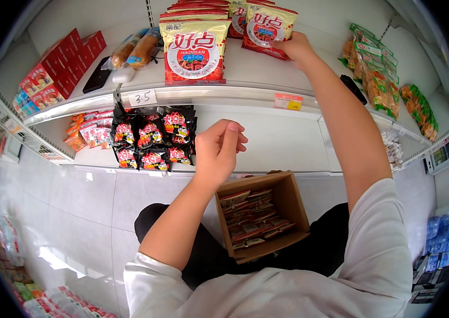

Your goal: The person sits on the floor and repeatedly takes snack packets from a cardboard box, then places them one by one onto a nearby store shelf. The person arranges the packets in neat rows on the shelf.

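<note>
My right hand (297, 48) grips the lower right edge of a red and cream snack bag (269, 31) on the upper shelf (244, 73). Behind this bag stand more bags of the same kind, partly hidden. To its left is a row of matching snack bags (193, 51), upright one behind another. In front of the lower shelf (280, 143), my left hand (219, 149) hovers with curled fingers and nothing visible in it. Below, between my legs, an open cardboard box (300, 214) holds several more packets (252, 218), lying in overlapping rows.
Black noodle packets (151, 137) are stacked on the lower shelf. Red boxes (55, 65), a dark phone (97, 75), a white rounded case (123, 75) and packaged bread (143, 47) occupy the upper left. Green-trimmed snack bags (375, 75) stand at the right, near a black object (353, 89).
</note>
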A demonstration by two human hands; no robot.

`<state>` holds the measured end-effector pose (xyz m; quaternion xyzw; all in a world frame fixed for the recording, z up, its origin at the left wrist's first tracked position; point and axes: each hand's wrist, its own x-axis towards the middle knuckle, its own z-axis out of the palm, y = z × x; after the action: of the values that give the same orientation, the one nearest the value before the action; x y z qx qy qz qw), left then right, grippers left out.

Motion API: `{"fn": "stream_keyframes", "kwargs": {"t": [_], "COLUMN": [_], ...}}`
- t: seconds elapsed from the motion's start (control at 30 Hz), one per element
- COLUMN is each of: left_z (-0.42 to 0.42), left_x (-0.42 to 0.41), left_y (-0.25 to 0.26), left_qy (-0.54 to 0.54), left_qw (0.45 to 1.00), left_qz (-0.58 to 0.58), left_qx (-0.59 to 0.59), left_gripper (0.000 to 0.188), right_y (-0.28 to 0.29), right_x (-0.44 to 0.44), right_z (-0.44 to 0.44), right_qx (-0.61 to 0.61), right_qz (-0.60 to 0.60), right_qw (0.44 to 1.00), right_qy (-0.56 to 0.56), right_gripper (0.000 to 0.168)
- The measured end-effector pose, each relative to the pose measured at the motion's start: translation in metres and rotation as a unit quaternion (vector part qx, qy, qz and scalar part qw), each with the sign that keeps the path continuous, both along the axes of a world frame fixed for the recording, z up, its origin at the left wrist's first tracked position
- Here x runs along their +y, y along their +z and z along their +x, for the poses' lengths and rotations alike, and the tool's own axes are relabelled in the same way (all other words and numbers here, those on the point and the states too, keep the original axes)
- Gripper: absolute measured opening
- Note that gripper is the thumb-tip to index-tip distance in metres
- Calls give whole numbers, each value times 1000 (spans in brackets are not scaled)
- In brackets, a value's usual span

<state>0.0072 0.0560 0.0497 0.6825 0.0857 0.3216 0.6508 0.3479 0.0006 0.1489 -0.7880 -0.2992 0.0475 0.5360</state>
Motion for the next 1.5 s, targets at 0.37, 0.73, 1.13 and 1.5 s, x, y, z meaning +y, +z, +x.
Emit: {"fn": "stream_keyframes", "kwargs": {"t": [0.37,0.73,1.13,1.5], "left_z": [-4,3,0,-5], "left_x": [-1,-6,-6,-36], "left_y": [5,-7,-10,-35], "left_qy": [-23,-15,-43,-189], "left_qw": [999,994,981,898], "left_qz": [49,104,181,359], "left_qx": [5,-14,47,169], "left_gripper": [31,17,15,10], "right_y": [14,-5,13,-137], "right_x": [88,83,-35,-216], "right_z": [32,52,-52,-203], "right_qx": [-166,-20,-267,-37], "right_qz": [-264,-69,42,-186], "right_qw": [934,996,962,974], "right_qy": [-173,49,-29,123], "right_gripper": [62,45,36,20]}}
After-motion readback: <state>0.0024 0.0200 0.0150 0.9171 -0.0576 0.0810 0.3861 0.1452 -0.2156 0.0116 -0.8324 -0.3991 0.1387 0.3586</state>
